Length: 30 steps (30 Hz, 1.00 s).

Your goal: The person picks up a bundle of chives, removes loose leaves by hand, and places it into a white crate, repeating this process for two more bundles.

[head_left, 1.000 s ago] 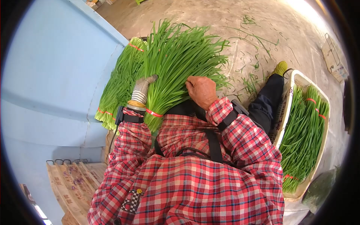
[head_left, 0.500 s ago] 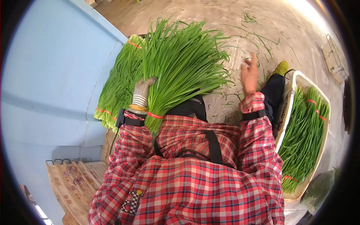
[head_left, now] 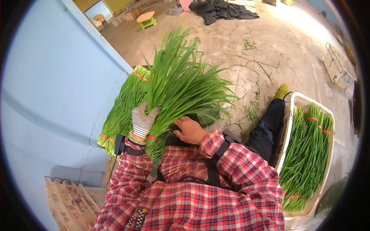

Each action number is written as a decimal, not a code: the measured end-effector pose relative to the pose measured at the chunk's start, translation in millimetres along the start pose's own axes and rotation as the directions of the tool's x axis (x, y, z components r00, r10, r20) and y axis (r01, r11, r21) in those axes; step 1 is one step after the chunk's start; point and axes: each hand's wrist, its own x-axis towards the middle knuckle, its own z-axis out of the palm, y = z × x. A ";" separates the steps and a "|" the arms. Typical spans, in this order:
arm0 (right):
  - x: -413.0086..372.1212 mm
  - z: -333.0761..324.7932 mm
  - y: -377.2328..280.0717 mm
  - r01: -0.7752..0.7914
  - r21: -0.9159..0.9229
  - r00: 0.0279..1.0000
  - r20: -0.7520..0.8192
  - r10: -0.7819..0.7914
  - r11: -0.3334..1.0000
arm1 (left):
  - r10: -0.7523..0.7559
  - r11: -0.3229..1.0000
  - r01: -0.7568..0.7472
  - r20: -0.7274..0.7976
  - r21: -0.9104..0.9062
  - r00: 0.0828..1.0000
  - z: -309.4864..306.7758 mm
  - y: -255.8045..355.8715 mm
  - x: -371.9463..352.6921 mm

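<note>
My left hand [head_left: 143, 118], in a striped grey glove, is wrapped round a bundle of long green leaves [head_left: 185, 81] near its banded lower end. A red band [head_left: 152, 137] circles the bundle just below the glove. My bare right hand [head_left: 189, 130] is at the right side of the same bundle, fingers bent against the lower leaves; its fingertips are partly hidden, and what it grips is too small to make out. Behind my left hand, against the blue wall, lies a pile of banded green bundles [head_left: 124, 104].
A white basket [head_left: 330, 154] with banded bundles stands at the right beside my leg. Leaf scraps [head_left: 252, 109] litter the floor. Farther off are a small green-legged stool [head_left: 146, 19], dark cloth [head_left: 227, 11] and a metal-handled box [head_left: 339, 69]. The blue wall [head_left: 58, 77] bounds the left.
My right hand has come in from the right, over the floor, to the bundle's lower leaves. The leaves have narrowed and shifted. The view has tilted up, showing more floor.
</note>
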 end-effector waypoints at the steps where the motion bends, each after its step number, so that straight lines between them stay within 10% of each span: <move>1: 8.0 3.4 -0.3 0.045 -0.018 0.998 -0.044 -0.046 0.999 | 0.112 0.989 -0.112 0.002 0.101 0.994 -1.2 8.9 2.8; 4: 15.6 8.2 -3.1 -0.137 -0.051 0.990 0.014 0.138 0.989 | 0.287 0.855 -0.303 0.103 0.422 0.952 6.7 31.3 6.4; 9: -36.2 2.3 -7.5 -0.054 -0.148 0.973 0.215 0.085 0.988 | 0.137 0.619 -0.452 0.478 0.642 0.868 48.6 -3.0 -40.7; 17: -163.4 -48.3 12.9 -0.401 0.084 0.865 0.362 0.347 0.912 | 0.196 0.580 -0.457 0.429 0.675 0.882 49.2 -22.0 -65.4; 24: -197.9 -74.8 32.0 -0.550 0.208 0.833 0.195 0.517 0.809 | 0.280 0.660 -0.435 0.337 0.613 0.899 39.7 -45.0 -72.7; 30: -182.3 -74.1 39.8 -0.323 0.639 0.841 -0.145 0.522 0.698 | 0.317 0.680 -0.435 0.297 0.590 0.900 37.3 -46.7 -73.3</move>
